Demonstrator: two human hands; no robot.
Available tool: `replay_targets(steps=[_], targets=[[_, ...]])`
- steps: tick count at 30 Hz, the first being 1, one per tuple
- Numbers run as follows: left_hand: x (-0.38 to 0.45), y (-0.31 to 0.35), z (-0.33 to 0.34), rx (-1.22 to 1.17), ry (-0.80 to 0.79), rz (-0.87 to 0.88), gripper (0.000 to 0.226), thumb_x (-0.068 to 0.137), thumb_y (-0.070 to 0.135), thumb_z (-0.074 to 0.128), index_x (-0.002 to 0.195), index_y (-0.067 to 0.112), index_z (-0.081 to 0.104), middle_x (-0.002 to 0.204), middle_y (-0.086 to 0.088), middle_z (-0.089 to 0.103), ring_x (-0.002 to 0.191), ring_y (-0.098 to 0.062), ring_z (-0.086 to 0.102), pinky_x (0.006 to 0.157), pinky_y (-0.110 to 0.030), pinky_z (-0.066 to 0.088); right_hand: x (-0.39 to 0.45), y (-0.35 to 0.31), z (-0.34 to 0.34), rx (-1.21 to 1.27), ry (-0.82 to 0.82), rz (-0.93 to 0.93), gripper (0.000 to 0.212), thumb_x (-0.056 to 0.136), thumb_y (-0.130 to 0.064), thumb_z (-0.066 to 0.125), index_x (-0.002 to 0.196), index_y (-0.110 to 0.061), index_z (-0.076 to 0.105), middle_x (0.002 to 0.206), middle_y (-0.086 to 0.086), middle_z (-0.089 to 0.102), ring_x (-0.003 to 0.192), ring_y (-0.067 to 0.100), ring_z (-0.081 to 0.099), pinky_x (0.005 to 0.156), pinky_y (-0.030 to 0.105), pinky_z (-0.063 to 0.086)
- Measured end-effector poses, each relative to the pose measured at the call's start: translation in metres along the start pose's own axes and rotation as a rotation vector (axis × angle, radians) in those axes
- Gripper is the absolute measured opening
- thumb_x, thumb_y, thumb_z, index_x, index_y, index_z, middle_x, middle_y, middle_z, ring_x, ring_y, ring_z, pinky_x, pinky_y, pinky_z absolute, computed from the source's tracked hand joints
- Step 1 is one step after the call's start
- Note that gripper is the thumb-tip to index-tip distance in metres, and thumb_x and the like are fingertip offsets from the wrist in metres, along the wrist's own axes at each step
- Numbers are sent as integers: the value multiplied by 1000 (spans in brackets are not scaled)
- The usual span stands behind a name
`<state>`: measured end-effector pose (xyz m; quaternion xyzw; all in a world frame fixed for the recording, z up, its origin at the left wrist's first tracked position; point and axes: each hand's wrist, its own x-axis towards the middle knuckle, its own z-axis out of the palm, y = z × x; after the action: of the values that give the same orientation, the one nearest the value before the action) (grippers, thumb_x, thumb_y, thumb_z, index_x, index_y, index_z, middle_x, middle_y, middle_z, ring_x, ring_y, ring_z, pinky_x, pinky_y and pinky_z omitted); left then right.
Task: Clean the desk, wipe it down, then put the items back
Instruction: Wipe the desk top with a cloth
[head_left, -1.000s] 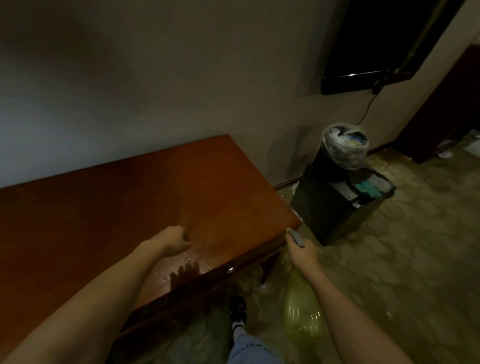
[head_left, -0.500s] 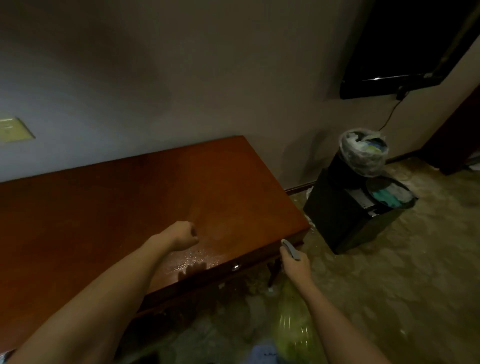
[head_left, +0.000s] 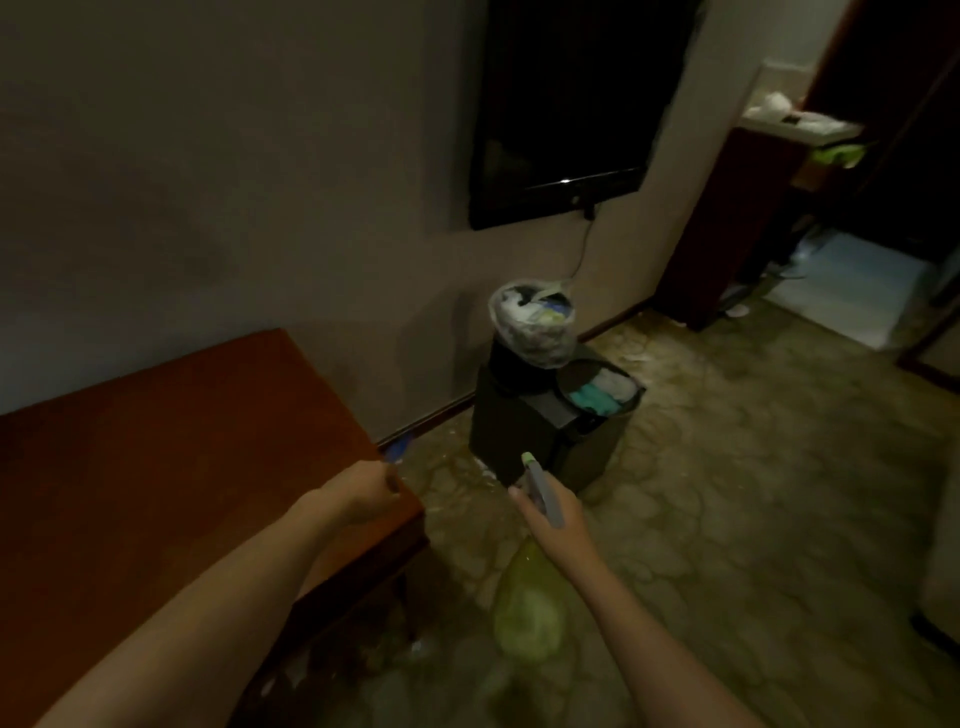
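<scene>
Right grip: the right hand (head_left: 555, 519) is curled round the neck of a spray bottle (head_left: 527, 608), its grey trigger head (head_left: 540, 486) rising above the knuckles and the yellow-green body hanging below the wrist, over the floor.
Left grip: the left hand (head_left: 363, 491) is at the right end of the worktop, fingers curled; something blue (head_left: 397, 451) shows just past the knuckles, but whether the hand holds it cannot be told in the blur.
Worktop: the reddish-brown wooden worktop (head_left: 171, 467) runs along the wall (head_left: 234, 182), its right corner just under the left hand; the spray bottle is off its edge, to the right.
Floor: patterned carpet (head_left: 753, 519).
Beyond the hands: a dark low cabinet (head_left: 519, 431) stands by the wall, with a bag-lined bin (head_left: 532, 325) full of rubbish on top.
Wall above: a dark screen (head_left: 566, 119) is mounted, a cable hanging from it.
</scene>
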<state>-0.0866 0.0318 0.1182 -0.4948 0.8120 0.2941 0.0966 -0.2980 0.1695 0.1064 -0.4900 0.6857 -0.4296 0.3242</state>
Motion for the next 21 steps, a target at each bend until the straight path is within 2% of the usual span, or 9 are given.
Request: replay_targets(steps=[2,5,8,11,13,14,17,20,21], targets=[[25,45,2,-4,-10,57,20,96,26,48,108,13,59,103,-3,59,93,-16,57,79,-27,48,18,4,-41,-11,21,-14,11,93,-22,59,83,-20,54,71,-8,47,63,2,46,55,10,37],[64,101,4,53,-32,112,24,96,23,48,111,9,61,112,-8,62,99,-19,59,83,-29,47,41,8,-97,-1,48,-11,15,90,-28,63,78,-21,57,66,-7,47,60,5,48,54,13,33],[101,152,6,87,-52,158,22,95,26,50,110,13,60,115,-5,60,94,-12,54,82,-25,44,63,16,-147,107,75,15,12,87,-18,67,83,-27,59,72,-6,57,64,-4,56,60,9,38],[136,196,7,106,-79,221,26,95,25,52,116,13,59,117,-4,59,103,-15,56,85,-27,46,89,30,-187,206,168,61,19,83,-7,70,100,-14,65,92,10,67,79,8,64,71,17,46],[164,221,10,124,-102,245,26,94,26,53,116,14,59,117,-3,59,105,-17,57,84,-27,47,107,45,-213,236,210,99,23,82,-3,70,104,-8,64,86,4,64,72,0,62,67,16,46],[179,232,13,138,-111,256,25,93,27,54,114,15,60,116,-3,60,103,-16,57,80,-26,46,117,54,-225,230,216,120,23,83,-3,69,104,-3,64,83,6,62,72,3,61,66,18,45],[231,267,18,167,-140,276,25,93,27,55,114,15,60,114,-4,60,102,-17,57,79,-26,44,152,87,-261,195,234,146,41,85,-8,67,117,14,53,86,21,55,81,26,58,72,33,47],[285,301,26,147,-173,277,25,93,25,54,115,14,59,115,-6,60,104,-18,58,84,-28,46,188,118,-293,116,199,145,40,85,-8,68,117,12,55,73,3,49,66,5,51,60,14,37],[303,311,27,150,-173,280,26,93,26,54,115,13,59,116,-6,60,105,-18,57,84,-28,46,200,126,-304,99,177,147,41,83,-9,70,115,12,57,72,1,51,65,2,52,60,13,38]])
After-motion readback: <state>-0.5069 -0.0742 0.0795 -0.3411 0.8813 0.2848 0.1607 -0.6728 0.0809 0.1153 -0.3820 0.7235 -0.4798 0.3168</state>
